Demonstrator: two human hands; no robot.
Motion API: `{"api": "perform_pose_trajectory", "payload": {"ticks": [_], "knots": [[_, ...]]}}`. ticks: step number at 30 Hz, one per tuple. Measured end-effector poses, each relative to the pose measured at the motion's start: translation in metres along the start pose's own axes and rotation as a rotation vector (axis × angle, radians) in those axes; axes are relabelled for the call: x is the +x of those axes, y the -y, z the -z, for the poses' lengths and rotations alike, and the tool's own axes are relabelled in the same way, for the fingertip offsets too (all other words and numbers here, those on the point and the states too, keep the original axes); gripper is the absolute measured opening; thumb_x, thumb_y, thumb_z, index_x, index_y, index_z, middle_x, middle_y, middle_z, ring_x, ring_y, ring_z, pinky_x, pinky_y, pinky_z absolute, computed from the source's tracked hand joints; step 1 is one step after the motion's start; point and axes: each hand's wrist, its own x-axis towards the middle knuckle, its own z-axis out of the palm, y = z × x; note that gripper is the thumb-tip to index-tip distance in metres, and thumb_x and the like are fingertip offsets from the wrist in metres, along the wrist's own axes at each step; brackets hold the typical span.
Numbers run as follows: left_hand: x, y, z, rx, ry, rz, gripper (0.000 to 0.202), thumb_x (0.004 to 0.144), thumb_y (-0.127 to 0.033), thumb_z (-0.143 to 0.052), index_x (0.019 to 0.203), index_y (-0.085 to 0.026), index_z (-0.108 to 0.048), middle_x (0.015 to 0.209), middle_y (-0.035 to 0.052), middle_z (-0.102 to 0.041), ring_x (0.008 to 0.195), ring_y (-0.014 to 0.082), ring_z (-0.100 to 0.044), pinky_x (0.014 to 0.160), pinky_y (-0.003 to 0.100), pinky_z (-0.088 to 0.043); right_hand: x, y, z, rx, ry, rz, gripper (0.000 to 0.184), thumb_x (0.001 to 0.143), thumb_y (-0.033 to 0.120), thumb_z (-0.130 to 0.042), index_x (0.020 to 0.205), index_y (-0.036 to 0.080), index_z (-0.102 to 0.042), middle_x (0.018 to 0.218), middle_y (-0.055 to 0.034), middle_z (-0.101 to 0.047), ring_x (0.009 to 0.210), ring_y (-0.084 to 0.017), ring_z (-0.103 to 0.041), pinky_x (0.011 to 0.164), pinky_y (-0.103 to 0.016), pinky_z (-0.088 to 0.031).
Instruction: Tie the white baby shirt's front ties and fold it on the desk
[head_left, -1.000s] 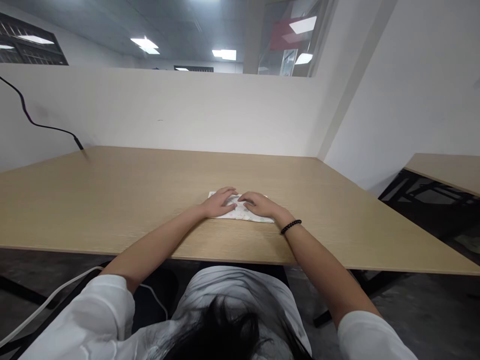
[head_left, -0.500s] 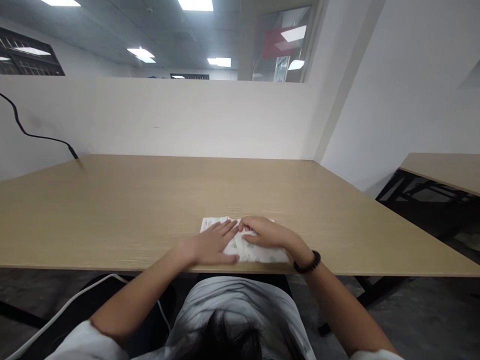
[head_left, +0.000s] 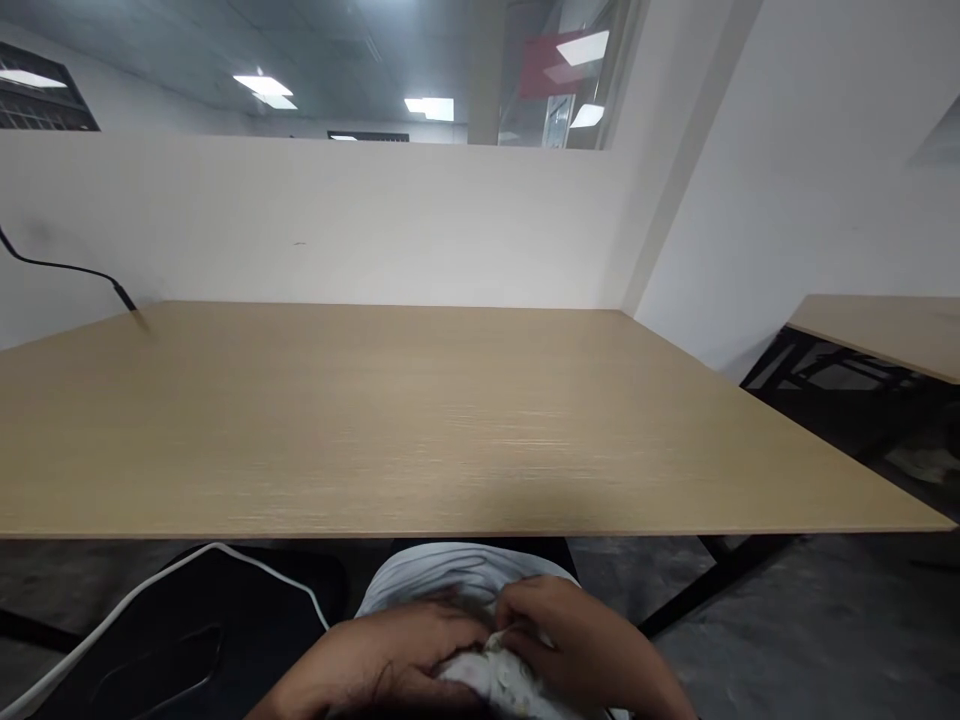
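Observation:
Close against my body, below the table's front edge, my left hand (head_left: 424,640) and my right hand (head_left: 559,625) are together on a soft white crumpled thing with faint printed marks (head_left: 487,675). I cannot tell whether it is a thin packet or a folded sheet. My left hand curls round its left side. On its upper right side, the fingers of my right hand are bent and pinch it near the top. The lower part of the thing runs down toward the bottom of the picture, and my hands cover some of it.
The wooden table (head_left: 390,410) spreads out in front of me, with a low white partition (head_left: 420,225) behind it. A black cable (head_left: 75,268) reaches its far left corner. A black seat (head_left: 202,635) with a white cord stands at lower left; another table (head_left: 885,330) is at right.
Both hands have come off the tabletop toward my body, bringing the white printed thing along. It lay flat under my hands before and is now crumpled between them. The view has tilted slightly down.

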Motion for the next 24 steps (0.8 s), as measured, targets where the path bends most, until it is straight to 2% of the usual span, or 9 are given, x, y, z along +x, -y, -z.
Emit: {"api": "perform_pose_trajectory", "payload": {"ticks": [3, 6, 10, 13, 17, 19, 22, 24], "knots": [[0.001, -0.011, 0.008, -0.203, -0.047, 0.068, 0.042, 0.093, -0.043, -0.056, 0.135, -0.038, -0.057, 0.134, -0.0005, -0.062, 0.121, 0.0235, -0.057, 0.104, 0.036, -0.042, 0.004, -0.002, -0.004, 0.043, -0.194, -0.001, 0.006, 0.088, 0.020, -0.056, 0.089, 0.024, -0.061, 0.084, -0.0007, -0.068, 0.078, -0.018, -0.063, 0.071, -0.028, -0.047], [0.011, -0.007, 0.002, -0.303, -0.231, 0.090, 0.035, 0.096, -0.043, -0.051, 0.126, -0.028, -0.063, 0.124, 0.0031, -0.066, 0.114, 0.0222, -0.059, 0.100, 0.034, -0.043, 0.005, -0.001, -0.006, 0.055, -0.431, 0.083, 0.005, 0.092, 0.022, -0.053, 0.093, 0.023, -0.058, 0.087, -0.0035, -0.068, 0.081, -0.018, -0.063, 0.073, -0.029, -0.048], [0.025, 0.009, -0.015, -0.302, -0.415, 0.103, 0.035, 0.096, -0.048, -0.051, 0.105, -0.020, -0.070, 0.102, 0.0054, -0.071, 0.095, 0.0207, -0.062, 0.087, 0.030, -0.047, 0.004, -0.002, -0.011, 0.030, -0.544, 0.232, 0.006, 0.094, 0.019, -0.051, 0.095, 0.024, -0.054, 0.084, -0.0043, -0.066, 0.077, -0.018, -0.061, 0.071, -0.031, -0.048], [0.025, 0.014, -0.018, -0.241, -0.449, 0.130, 0.037, 0.094, -0.050, -0.053, 0.092, -0.019, -0.072, 0.087, 0.0040, -0.070, 0.083, 0.0189, -0.061, 0.077, 0.027, -0.046, -0.001, -0.003, -0.011, 0.078, -0.603, 0.260, 0.007, 0.093, 0.018, -0.053, 0.095, 0.025, -0.054, 0.081, -0.0032, -0.064, 0.074, -0.018, -0.060, 0.067, -0.030, -0.048], [0.014, 0.004, -0.008, -0.055, -0.407, 0.203, 0.043, 0.093, -0.053, -0.054, 0.074, -0.019, -0.070, 0.076, 0.0018, -0.060, 0.070, 0.0152, -0.055, 0.064, 0.025, -0.041, -0.008, -0.006, -0.008, 0.145, -0.755, 0.145, 0.005, 0.094, 0.021, -0.051, 0.093, 0.025, -0.054, 0.074, -0.0012, -0.059, 0.066, -0.018, -0.056, 0.061, -0.029, -0.046], [0.009, -0.002, -0.005, -0.022, -0.371, 0.182, 0.041, 0.091, -0.054, -0.057, 0.072, -0.020, -0.069, 0.088, 0.0027, -0.059, 0.078, 0.0160, -0.055, 0.067, 0.025, -0.042, -0.009, -0.006, -0.007, 0.147, -0.747, 0.113, 0.005, 0.094, 0.022, -0.051, 0.093, 0.024, -0.055, 0.074, -0.0013, -0.058, 0.066, -0.018, -0.056, 0.061, -0.029, -0.046], [0.009, -0.004, -0.008, -0.042, -0.314, 0.079, 0.027, 0.084, -0.050, -0.068, 0.085, -0.023, -0.068, 0.112, 0.0033, -0.058, 0.101, 0.0205, -0.054, 0.085, 0.028, -0.043, -0.007, -0.003, -0.007, 0.118, -0.606, 0.142, 0.007, 0.095, 0.022, -0.049, 0.095, 0.024, -0.056, 0.080, -0.0035, -0.060, 0.073, -0.019, -0.058, 0.065, -0.029, -0.047], [0.012, 0.001, -0.015, -0.045, -0.293, 0.051, 0.021, 0.086, -0.045, -0.067, 0.090, -0.024, -0.065, 0.109, 0.0023, -0.060, 0.101, 0.0204, -0.054, 0.089, 0.029, -0.043, -0.005, 0.001, -0.005, 0.083, -0.491, 0.174, 0.008, 0.094, 0.022, -0.051, 0.099, 0.024, -0.057, 0.085, -0.0047, -0.062, 0.080, -0.020, -0.059, 0.070, -0.031, -0.048]]}}
